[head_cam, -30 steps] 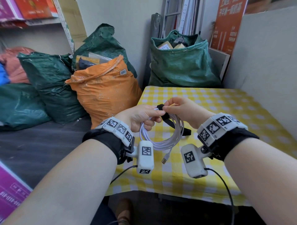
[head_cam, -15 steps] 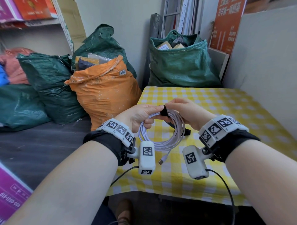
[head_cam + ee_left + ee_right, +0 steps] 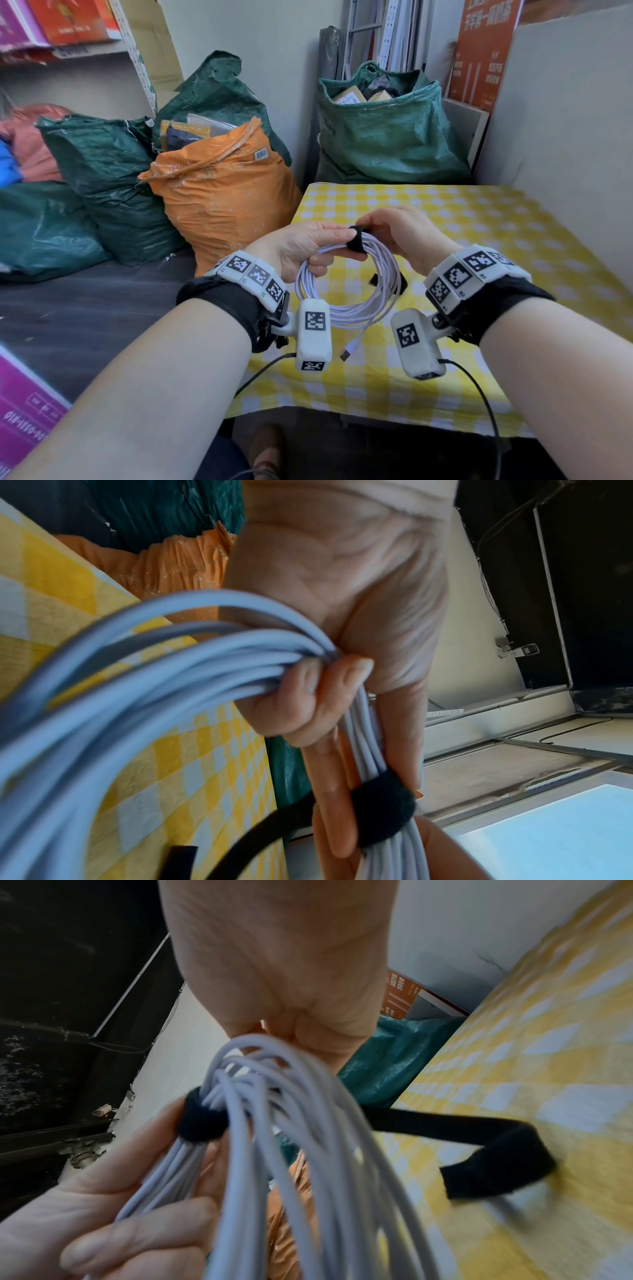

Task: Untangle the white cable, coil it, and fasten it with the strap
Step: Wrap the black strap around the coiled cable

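The white cable [image 3: 346, 301] hangs as a round coil of several loops above the yellow checked table [image 3: 479, 240]. Its USB plug [image 3: 345, 354] dangles below the coil. My left hand [image 3: 308, 245] grips the top of the coil, fingers curled round the strands [image 3: 267, 666]. A black strap [image 3: 356, 241] is wrapped round the bundle right beside my left thumb. My right hand [image 3: 397, 233] holds the coil at the strap from the right, its fingertips hidden. The strap's loose tail [image 3: 479, 1150] hangs down behind the coil. The wrapped band [image 3: 380, 810] sits tight on the strands.
An orange sack [image 3: 219, 192] and dark green sacks [image 3: 102, 178] stand on the floor left of the table. Another green sack [image 3: 387, 137] stands behind it. A pale wall panel [image 3: 565, 120] borders the table on the right. Shelves with books [image 3: 58, 24] are at top left.
The strap has been drawn round the top of the coil and now sits as a closed band. Both hands have stayed together at the top, shifting only slightly.
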A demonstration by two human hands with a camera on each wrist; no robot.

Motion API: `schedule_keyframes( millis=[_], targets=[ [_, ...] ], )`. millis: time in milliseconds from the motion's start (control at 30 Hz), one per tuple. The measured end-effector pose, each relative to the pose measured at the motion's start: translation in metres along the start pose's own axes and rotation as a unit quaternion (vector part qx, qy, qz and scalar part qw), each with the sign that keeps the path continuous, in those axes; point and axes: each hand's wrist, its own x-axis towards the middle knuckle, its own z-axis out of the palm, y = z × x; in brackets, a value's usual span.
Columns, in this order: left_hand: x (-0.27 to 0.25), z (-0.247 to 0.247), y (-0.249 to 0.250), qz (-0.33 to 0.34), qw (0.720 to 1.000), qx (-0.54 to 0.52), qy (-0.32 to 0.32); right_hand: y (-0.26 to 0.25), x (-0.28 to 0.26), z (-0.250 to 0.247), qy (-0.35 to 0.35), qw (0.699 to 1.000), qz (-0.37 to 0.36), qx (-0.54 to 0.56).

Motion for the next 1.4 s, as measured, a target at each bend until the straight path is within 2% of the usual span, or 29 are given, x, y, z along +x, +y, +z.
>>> schedule_keyframes(
  millis=[67, 167, 333, 500, 700, 967, 1233, 1400],
  targets=[
    [0.002, -0.002, -0.001, 0.002, 1.0, -0.007, 0.004, 0.002, 0.004, -0.004, 0.033, 0.999, -0.03, -0.008],
    [0.005, -0.004, -0.004, 0.013, 1.0, -0.015, 0.008, 0.007, 0.008, -0.008, 0.068, 0.992, -0.06, -0.087],
    [0.007, -0.003, -0.005, 0.026, 0.998, -0.046, 0.014, 0.016, 0.009, -0.012, 0.054, 0.981, -0.038, -0.18],
    [0.012, -0.001, -0.009, 0.054, 0.993, -0.102, 0.035, 0.018, 0.004, -0.01, 0.002, 0.999, 0.029, -0.045],
    [0.018, -0.002, -0.011, 0.072, 0.99, -0.078, 0.096, 0.018, -0.004, -0.01, -0.111, 0.992, 0.043, -0.034],
    [0.016, 0.001, -0.011, 0.088, 0.987, -0.026, 0.134, 0.019, -0.006, -0.006, -0.097, 0.995, 0.035, -0.019],
    [0.015, -0.001, -0.009, 0.093, 0.986, -0.002, 0.138, 0.016, -0.01, -0.006, -0.144, 0.989, 0.045, -0.006],
    [0.013, 0.0, -0.008, 0.099, 0.985, 0.038, 0.134, 0.018, -0.004, -0.009, -0.113, 0.989, 0.008, -0.098]
  ],
)
